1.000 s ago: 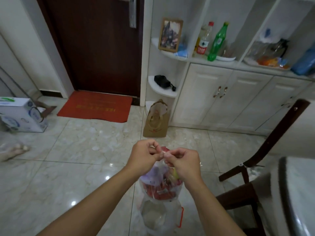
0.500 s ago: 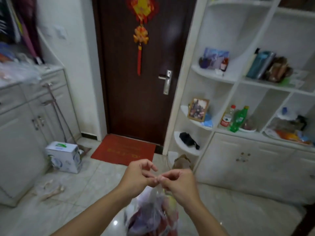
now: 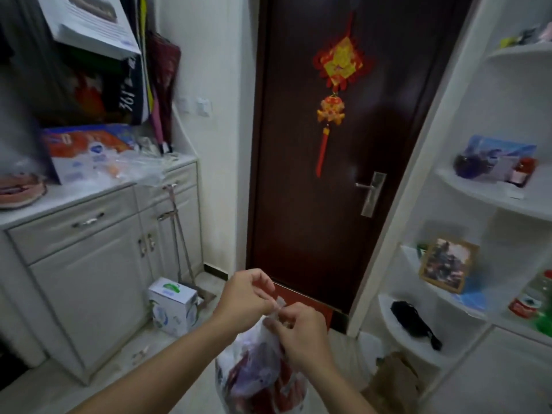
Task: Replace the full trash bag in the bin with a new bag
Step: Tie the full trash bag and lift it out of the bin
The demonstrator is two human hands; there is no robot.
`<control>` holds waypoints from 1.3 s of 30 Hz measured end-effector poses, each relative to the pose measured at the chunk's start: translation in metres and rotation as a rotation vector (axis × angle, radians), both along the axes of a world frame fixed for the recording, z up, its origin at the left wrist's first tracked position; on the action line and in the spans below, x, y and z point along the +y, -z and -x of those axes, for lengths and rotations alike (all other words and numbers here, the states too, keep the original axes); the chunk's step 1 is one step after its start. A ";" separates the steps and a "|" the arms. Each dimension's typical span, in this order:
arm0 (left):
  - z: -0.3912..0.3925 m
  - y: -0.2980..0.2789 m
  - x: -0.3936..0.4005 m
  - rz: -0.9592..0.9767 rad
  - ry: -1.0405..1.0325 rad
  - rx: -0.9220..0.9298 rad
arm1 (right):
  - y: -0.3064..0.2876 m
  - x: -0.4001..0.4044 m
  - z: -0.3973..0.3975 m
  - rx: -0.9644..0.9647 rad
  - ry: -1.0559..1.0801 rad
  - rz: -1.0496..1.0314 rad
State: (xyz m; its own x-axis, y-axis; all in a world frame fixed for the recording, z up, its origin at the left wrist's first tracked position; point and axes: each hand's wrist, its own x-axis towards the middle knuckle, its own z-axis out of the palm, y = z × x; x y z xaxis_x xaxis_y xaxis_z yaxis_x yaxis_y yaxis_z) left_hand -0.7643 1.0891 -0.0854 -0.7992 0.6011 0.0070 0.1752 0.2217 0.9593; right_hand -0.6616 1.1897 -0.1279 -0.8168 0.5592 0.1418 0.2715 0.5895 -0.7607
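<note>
A full clear trash bag (image 3: pixel 257 380), stuffed with red and purple waste, hangs low in the middle of the head view. Both hands pinch its gathered top. My left hand (image 3: pixel 243 297) holds one twisted plastic end from the left. My right hand (image 3: pixel 301 333) grips the neck from the right, just above the bulging load. The bin is out of view.
A dark brown door (image 3: pixel 304 162) with a metal handle (image 3: pixel 369 192) stands straight ahead, a red mat (image 3: pixel 301 303) at its foot. White cabinets (image 3: pixel 89 264) line the left, with a white box (image 3: pixel 173 306) on the floor. White shelves (image 3: pixel 478 198) fill the right, a brown paper bag (image 3: pixel 394 380) below.
The view has swung up from the floor to the door. The bin has dropped out of view. Both hands keep hold of the bag's top, and the bag has come nearer the door.
</note>
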 end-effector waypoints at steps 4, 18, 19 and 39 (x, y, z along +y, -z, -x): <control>0.074 0.011 0.031 0.032 -0.077 0.022 | 0.009 0.034 0.088 0.060 -0.068 -0.113; 0.390 0.052 0.062 0.075 -0.259 -0.304 | 0.035 0.147 0.378 -0.170 -0.109 0.079; 0.414 0.059 0.063 0.096 -0.258 -0.330 | 0.038 0.151 0.400 -0.174 -0.095 0.095; 0.761 0.185 0.155 0.749 0.009 -0.111 | 0.133 0.272 0.793 -0.396 -0.148 0.036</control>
